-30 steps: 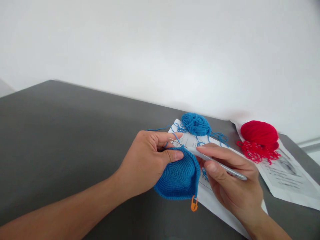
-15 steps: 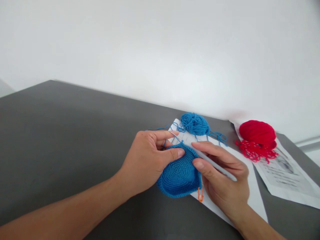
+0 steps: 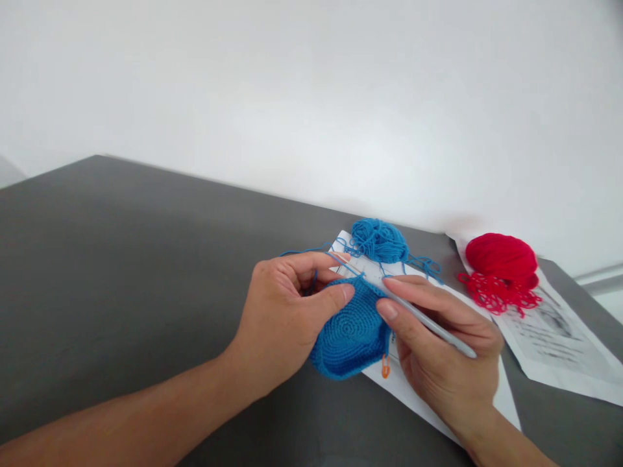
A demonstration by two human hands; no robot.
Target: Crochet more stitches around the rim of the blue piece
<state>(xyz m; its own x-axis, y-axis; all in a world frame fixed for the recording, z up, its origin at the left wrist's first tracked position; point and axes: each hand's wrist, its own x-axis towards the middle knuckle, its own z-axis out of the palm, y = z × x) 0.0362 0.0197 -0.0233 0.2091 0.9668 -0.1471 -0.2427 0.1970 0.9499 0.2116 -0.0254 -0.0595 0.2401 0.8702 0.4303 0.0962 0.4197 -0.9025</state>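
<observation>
A round blue crochet piece [image 3: 354, 327] with a raised rim is pinched at its upper edge between the thumb and fingers of my left hand [image 3: 292, 305]. Blue working yarn runs over that hand's raised index finger. My right hand [image 3: 442, 344] holds a grey crochet hook [image 3: 433, 324] like a pen, its thin tip at the top edge of the piece, where yarn lies along it. From the lower right rim hangs an orange stitch marker [image 3: 386, 367]. My left fingers partly hide the piece's left side.
Behind the hands, a blue yarn ball [image 3: 378, 240] rests on a white printed sheet [image 3: 491, 389]. To the right, red yarn [image 3: 501, 259] sits on a second printed sheet [image 3: 559, 350]. The dark grey table [image 3: 146, 259] meets a white wall at the back.
My right hand and the hook have shifted a little to the right. My left hand has moved slightly left, and the crochet piece has tilted, its marker a little higher.
</observation>
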